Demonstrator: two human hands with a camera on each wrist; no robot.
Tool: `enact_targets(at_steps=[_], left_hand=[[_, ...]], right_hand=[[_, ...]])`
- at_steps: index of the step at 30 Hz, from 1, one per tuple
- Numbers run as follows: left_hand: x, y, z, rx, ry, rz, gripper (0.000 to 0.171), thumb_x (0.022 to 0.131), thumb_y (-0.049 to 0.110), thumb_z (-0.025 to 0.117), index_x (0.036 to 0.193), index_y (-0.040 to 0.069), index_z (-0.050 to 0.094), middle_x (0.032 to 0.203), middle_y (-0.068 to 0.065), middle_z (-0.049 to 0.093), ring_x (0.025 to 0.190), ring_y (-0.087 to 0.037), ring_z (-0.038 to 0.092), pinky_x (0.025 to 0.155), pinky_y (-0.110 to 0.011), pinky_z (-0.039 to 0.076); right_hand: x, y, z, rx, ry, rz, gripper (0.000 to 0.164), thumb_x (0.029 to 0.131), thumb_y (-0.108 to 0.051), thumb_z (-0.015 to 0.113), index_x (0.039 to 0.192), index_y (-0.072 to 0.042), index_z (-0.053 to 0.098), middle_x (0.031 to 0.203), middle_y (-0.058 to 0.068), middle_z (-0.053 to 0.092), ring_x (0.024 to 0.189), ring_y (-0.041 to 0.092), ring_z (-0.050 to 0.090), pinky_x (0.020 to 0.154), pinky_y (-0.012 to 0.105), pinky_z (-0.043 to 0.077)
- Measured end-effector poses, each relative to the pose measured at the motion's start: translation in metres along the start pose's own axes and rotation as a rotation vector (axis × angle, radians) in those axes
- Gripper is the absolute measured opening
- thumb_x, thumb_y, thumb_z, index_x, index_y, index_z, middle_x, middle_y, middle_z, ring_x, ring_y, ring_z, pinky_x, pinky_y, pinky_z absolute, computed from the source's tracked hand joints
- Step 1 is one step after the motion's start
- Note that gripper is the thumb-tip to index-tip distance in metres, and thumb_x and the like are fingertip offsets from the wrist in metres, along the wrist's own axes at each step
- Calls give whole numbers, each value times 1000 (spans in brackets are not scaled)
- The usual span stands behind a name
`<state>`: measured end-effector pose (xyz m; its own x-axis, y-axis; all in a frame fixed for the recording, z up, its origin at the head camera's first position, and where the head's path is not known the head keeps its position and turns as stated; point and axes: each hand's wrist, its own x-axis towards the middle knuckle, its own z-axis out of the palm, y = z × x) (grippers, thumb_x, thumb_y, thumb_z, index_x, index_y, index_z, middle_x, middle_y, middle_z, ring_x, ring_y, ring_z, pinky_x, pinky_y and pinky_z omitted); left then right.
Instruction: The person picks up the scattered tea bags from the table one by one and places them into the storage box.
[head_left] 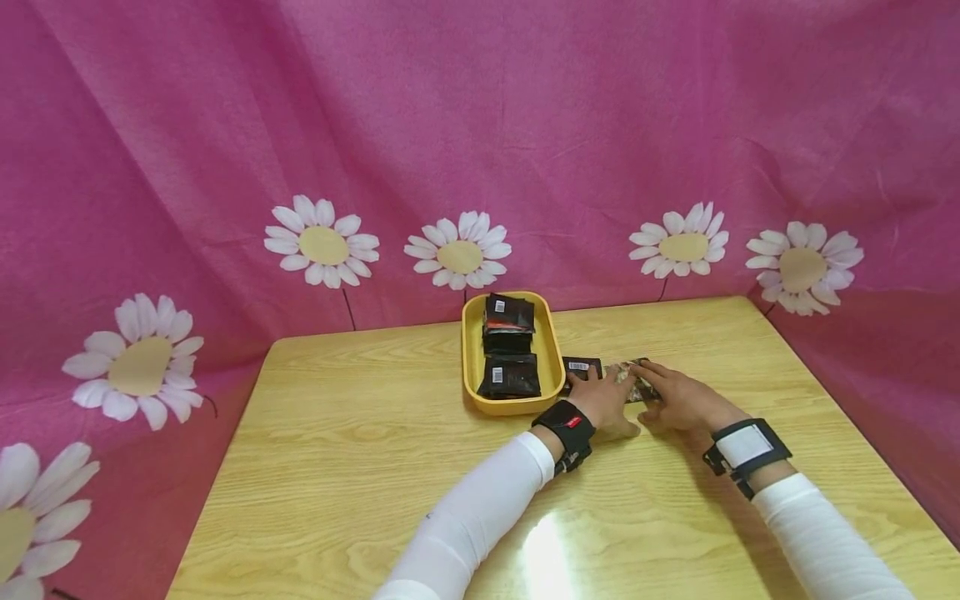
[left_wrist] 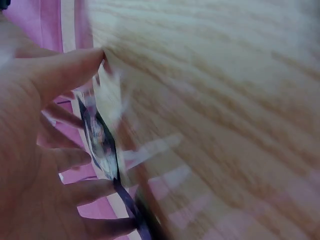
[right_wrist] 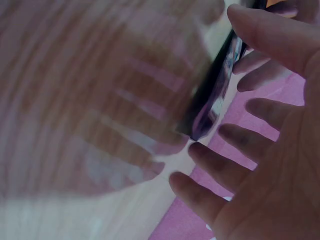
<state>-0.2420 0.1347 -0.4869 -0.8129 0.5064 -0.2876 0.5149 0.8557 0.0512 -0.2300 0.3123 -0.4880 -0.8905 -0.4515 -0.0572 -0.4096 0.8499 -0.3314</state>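
Observation:
Two flat packets lie on the table just right of the yellow tray. One is a black packet with a white barcode label; the other, a dark-edged patterned packet, has a shiny printed face. My left hand is over the near side of both, fingers spread and extended, fingertips at the packets. From the right, my right hand reaches in with extended fingers at the patterned packet's right side. In the right wrist view, that packet lies beyond the thumb and fingers. Neither hand curls round anything. The hands partly hide both packets.
The yellow tray holds two groups of black packets, a far stack and a near stack. Behind the wooden table hangs a pink cloth with white flowers.

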Motion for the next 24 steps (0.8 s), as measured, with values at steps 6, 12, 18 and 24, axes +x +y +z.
enact_targets(at_steps=[6,12,18,24], left_hand=[[-4,7,-2,66,63,23,82,84,69,59,153,34,33,156,11,37,141,-21,39,106,-52,42],[-7,11,5,98,153,50,56,91,56,59,140,28,54,137,10,55,125,-17,53,93,-38,52],[-11,13,10,91,245,66,27,97,34,56,120,29,68,116,11,65,107,-11,60,81,-32,55],[-18,13,14,36,358,107,16,95,24,60,96,28,75,94,11,71,88,-8,67,67,-29,55]], right_hand=[[-6,-5,2,-74,70,-37,69,81,-20,79,140,1,51,139,29,51,116,51,55,96,61,45],[-14,-15,7,-174,155,-81,53,78,-8,77,128,2,62,123,24,64,98,42,64,92,58,48],[-22,-21,13,-226,245,-122,41,78,2,74,118,0,69,110,17,72,88,33,70,81,48,55],[-30,-28,12,-247,292,-86,22,84,4,65,102,-4,74,86,9,75,75,25,70,66,41,56]])
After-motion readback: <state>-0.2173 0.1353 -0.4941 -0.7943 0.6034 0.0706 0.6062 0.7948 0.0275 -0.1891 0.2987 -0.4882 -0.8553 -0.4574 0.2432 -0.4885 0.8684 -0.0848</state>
